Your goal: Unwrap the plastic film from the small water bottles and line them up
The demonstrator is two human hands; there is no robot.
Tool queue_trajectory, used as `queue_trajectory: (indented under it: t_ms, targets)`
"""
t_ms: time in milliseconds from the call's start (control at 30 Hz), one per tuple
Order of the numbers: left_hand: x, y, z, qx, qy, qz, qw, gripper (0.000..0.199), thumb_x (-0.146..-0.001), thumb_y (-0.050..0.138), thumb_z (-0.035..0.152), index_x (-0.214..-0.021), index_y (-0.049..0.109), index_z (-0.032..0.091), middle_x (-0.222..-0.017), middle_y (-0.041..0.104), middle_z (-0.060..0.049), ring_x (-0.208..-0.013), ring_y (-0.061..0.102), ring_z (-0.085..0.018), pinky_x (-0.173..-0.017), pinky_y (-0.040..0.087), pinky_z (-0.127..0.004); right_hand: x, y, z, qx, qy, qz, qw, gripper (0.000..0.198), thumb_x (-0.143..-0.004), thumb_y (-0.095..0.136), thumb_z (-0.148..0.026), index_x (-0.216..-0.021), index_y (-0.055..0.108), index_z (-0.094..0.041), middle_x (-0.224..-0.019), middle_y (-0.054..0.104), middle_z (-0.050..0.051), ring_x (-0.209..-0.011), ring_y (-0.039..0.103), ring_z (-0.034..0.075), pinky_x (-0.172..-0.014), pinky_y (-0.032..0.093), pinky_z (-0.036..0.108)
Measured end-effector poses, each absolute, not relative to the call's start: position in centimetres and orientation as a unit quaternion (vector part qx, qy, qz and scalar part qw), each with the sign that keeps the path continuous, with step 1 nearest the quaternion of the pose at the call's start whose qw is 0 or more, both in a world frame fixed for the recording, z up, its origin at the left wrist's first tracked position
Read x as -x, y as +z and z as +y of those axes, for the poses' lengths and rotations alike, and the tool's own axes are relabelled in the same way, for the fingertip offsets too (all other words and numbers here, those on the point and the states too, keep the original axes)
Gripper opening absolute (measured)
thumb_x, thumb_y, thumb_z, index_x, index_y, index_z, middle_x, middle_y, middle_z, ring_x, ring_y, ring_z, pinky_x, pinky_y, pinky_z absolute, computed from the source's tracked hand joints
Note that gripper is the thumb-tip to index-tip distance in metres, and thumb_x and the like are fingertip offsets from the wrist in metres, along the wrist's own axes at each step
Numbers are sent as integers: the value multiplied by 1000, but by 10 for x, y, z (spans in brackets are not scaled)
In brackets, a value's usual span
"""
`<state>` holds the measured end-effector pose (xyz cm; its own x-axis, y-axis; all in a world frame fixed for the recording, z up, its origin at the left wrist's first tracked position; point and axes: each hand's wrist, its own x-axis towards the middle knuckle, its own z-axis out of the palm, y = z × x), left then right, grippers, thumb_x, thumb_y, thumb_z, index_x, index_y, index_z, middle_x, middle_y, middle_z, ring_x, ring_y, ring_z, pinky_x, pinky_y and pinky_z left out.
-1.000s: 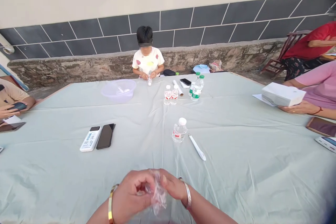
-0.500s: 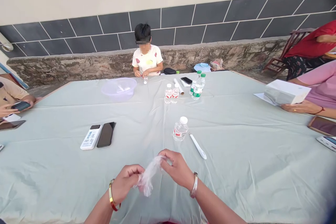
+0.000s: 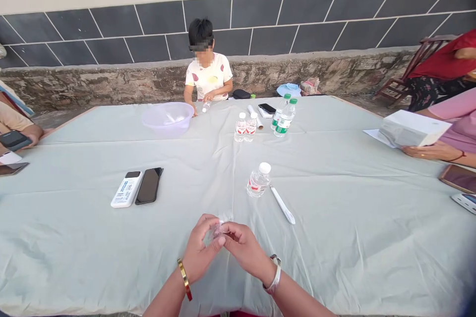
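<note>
Near the front of the table my left hand and my right hand meet, fingertips almost touching. Between them is a crumpled piece of clear plastic film, mostly covered by the fingers, and both hands are closed on it. Just beyond my right hand stands a small water bottle with a white cap and a red-and-white label. Beside that bottle, a white box cutter lies at a slant on the cloth.
A white power bank and a black phone lie left. Farther off are a purple basin, two small bottles, a cardboard-cored roll and green-capped bottles. A person sits opposite; another at right holds a white box.
My hands have come together, and the plastic film stretched between them is now bunched up small. Across the table, the person's hands have moved apart, one to the basin's rim.
</note>
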<state>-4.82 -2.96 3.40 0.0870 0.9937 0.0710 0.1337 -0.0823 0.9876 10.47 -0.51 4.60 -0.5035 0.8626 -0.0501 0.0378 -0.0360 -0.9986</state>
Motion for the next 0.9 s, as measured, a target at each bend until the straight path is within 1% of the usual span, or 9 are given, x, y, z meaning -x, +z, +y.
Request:
queue_trajectory:
  t_ms: [100,167,233,300,367,500,667,800,900]
  targets:
    - [52,22,-20,-497,482,513,507,29,-77,62,45,-84,62,17,-78,55,-2,-71,51,-13,-65,44,-26,-125,36,8,414,574,-624,331,26,-81,55,-42,-83,66,-19,-76,66,3,-71,59,15,-67,48,28]
    - [57,14,-13,-436,498,535,524,31,-74,65,46,-81,61,16,-72,54,0,-66,48,-11,-60,41,-23,-146,22,22,543,463,-592,375,30,-79,55,-45,-91,64,-19,-78,65,3,-64,57,15,-64,49,29]
    - [62,7,-8,-390,514,551,529,31,-70,68,44,-82,61,16,-71,54,1,-65,47,-11,-59,40,-22,-168,4,42,668,319,-531,412,43,-74,58,-48,-105,57,-18,-89,63,5,-57,55,14,-60,48,31]
    - [64,2,-6,-362,519,561,535,30,-68,70,40,-83,60,17,-73,55,0,-66,48,-11,-59,40,-22,-181,-13,65,717,244,-510,409,57,-68,62,-50,-114,50,-18,-102,61,8,-55,55,13,-59,48,33]
    - [64,-1,-5,-350,515,569,537,29,-66,71,37,-83,58,18,-73,54,1,-66,48,-11,-59,41,-22,-184,-26,89,721,235,-528,382,56,-65,64,-50,-109,50,-17,-99,62,9,-57,57,15,-60,48,33]
    - [58,-9,-3,-360,486,587,539,26,-67,69,40,-78,58,19,-68,50,2,-63,45,-11,-58,40,-22,-159,-40,141,721,230,-552,350,44,-66,63,-50,-96,50,-19,-79,63,5,-62,59,21,-63,47,34]
    - [54,-25,3,-377,475,569,556,31,-66,68,48,-69,57,18,-67,47,1,-63,42,-11,-59,37,-23,-107,-42,232,694,238,-570,372,57,-70,63,-43,-117,45,-19,-106,65,10,-87,63,23,-76,47,33]
    - [60,-46,8,-396,476,536,574,42,-65,66,59,-69,57,19,-69,46,0,-61,39,-11,-59,34,-24,-69,-38,312,693,237,-567,377,63,-73,63,-36,-127,40,-12,-121,58,15,-105,59,25,-86,45,32]
    - [65,-61,10,-414,476,530,567,48,-66,62,67,-70,58,19,-69,46,-1,-62,38,-11,-59,31,-25,-53,-36,358,708,235,-541,389,68,-80,55,-40,-133,33,-5,-127,52,20,-114,55,27,-92,42,33]
